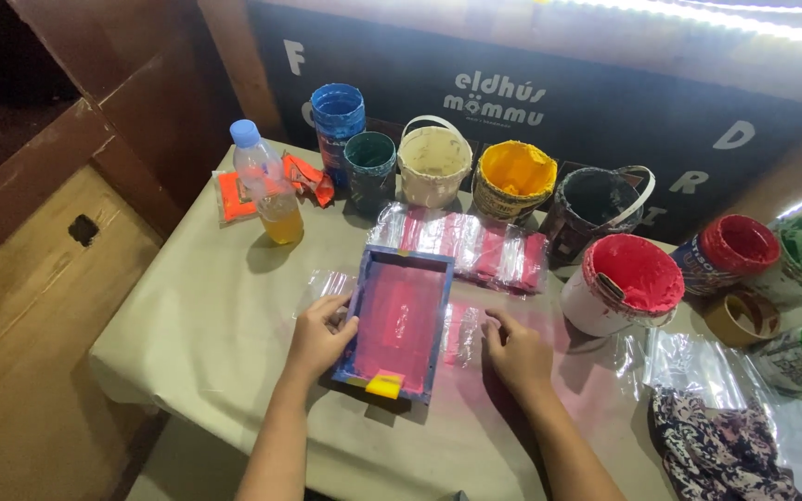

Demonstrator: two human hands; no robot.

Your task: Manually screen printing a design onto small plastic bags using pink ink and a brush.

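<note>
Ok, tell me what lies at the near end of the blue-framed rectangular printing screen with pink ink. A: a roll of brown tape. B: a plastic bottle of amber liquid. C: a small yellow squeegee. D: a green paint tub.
C: a small yellow squeegee sits at the near edge of the blue-framed printing screen, between the left hand on the frame's side and the right hand on the table.

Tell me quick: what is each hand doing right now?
Left hand: open, gripping nothing, fingers resting on the left edge of the pink-stained screen frame.
Right hand: open, pressed flat on the clear plastic sheet beside the frame.
</note>
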